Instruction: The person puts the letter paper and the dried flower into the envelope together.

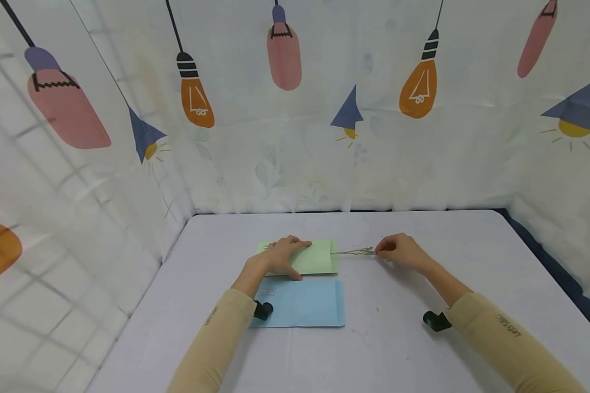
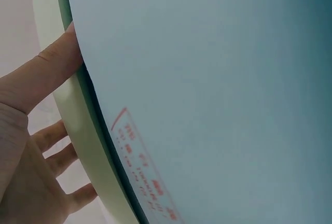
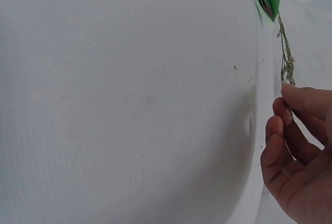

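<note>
A light green envelope (image 1: 319,257) lies flat on the table, its open end toward the right. My left hand (image 1: 281,257) rests on its left part with thumb and fingers spread. From the open end sticks a thin dried plant sprig (image 1: 356,251), its left end out of sight inside. The right hand (image 1: 402,251) pinches the sprig's outer end between thumb and fingertips, as the right wrist view shows too. Just below, nearer me, lies a light blue envelope (image 1: 305,305) with small print. That blue envelope (image 2: 207,79) fills most of the left wrist view.
The white table (image 1: 383,349) carries a few tiny plant bits near the blue envelope. Behind it hangs a pale curtain (image 1: 314,164) printed with lamps and bulbs. A dark strip (image 1: 550,262) runs along the table's right edge. Each wrist wears a small black camera (image 1: 436,321).
</note>
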{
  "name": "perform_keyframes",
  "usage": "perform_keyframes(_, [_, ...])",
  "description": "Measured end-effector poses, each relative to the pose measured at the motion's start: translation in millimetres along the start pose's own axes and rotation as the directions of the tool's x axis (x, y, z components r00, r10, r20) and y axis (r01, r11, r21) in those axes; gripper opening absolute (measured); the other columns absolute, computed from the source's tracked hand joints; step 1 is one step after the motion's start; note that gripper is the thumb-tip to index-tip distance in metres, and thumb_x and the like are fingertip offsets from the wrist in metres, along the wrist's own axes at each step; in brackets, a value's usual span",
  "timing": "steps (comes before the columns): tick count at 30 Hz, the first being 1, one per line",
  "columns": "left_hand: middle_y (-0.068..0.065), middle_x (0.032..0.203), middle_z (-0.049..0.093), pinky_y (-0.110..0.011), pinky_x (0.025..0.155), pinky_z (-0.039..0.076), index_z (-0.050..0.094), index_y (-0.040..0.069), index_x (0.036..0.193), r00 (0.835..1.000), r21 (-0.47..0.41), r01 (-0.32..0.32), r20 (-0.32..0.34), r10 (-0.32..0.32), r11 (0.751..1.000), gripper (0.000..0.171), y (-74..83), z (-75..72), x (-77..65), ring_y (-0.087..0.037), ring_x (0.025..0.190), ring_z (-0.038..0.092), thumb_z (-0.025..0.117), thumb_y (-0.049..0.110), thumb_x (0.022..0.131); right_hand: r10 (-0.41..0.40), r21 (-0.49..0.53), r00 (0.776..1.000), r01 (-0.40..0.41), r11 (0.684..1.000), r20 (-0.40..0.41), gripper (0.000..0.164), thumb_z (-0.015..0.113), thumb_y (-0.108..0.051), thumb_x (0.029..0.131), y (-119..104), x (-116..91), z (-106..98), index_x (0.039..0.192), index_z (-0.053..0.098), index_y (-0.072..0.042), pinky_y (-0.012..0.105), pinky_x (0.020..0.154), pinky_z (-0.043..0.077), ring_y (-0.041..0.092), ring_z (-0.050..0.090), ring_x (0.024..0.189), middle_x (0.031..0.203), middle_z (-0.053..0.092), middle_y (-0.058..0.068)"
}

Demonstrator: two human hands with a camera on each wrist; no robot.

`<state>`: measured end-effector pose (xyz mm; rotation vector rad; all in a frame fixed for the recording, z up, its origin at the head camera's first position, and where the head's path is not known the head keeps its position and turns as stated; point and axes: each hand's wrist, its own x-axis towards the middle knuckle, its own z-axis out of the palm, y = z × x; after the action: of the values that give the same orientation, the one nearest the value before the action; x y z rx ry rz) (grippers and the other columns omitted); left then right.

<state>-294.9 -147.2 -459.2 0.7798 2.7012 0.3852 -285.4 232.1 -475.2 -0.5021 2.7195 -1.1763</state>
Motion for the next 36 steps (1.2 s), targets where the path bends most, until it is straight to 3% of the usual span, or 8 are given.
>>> perform_keyframes(11, [-0.012, 0.157, 0.036, -0.062, 0.112, 0.027, 0.036, 0.027, 0.161, 1.0, 0.015, -0.009, 0.013, 0.009, 1.0, 0.097, 1.1, -1.3, -2.0, -0.035, 0.144, 0.035, 0.089, 0.042, 0.081, -0.025, 0.047, 1.0, 0.024, 0.999, 0.019, 0.008, 0.071, -0.009, 0.096, -9, 4, 12, 0.101, 0.075, -0.005, 0.035, 0.07, 0.052, 0.019, 0.062, 0.081, 0.092, 0.07, 0.001])
perform_keyframes(22, [-0.011, 0.16, 0.034, -0.061, 0.112, 0.028, 0.035, 0.028, 0.162, 1.0, 0.052, -0.018, 0.008, 0.018, 0.998, 0.097, -1.1, -1.7, -2.2, -0.032, 0.146, 0.033, 0.087, 0.047, 0.082, -0.019, 0.042, 1.0, 0.018, 0.999, 0.023, 0.01, 0.073, -0.012, 0.096, -15, 10, 22, 0.102, 0.077, -0.006, 0.035, 0.067, 0.051, 0.019, 0.062, 0.077, 0.091, 0.071, 0.001])
perform_keyframes(36, [-0.011, 0.163, 0.031, -0.06, 0.112, 0.026, 0.033, 0.028, 0.163, 0.999, 0.063, -0.028, 0.019, 0.027, 0.998, 0.097, -4.0, 0.5, 1.1, -0.031, 0.148, 0.03, 0.085, 0.05, 0.083, -0.035, 0.017, 0.999, 0.035, 0.999, 0.009, 0.012, 0.07, -0.005, 0.095, -26, 19, 34, 0.104, 0.078, -0.005, 0.03, 0.067, 0.052, 0.016, 0.064, 0.079, 0.097, 0.073, 0.004])
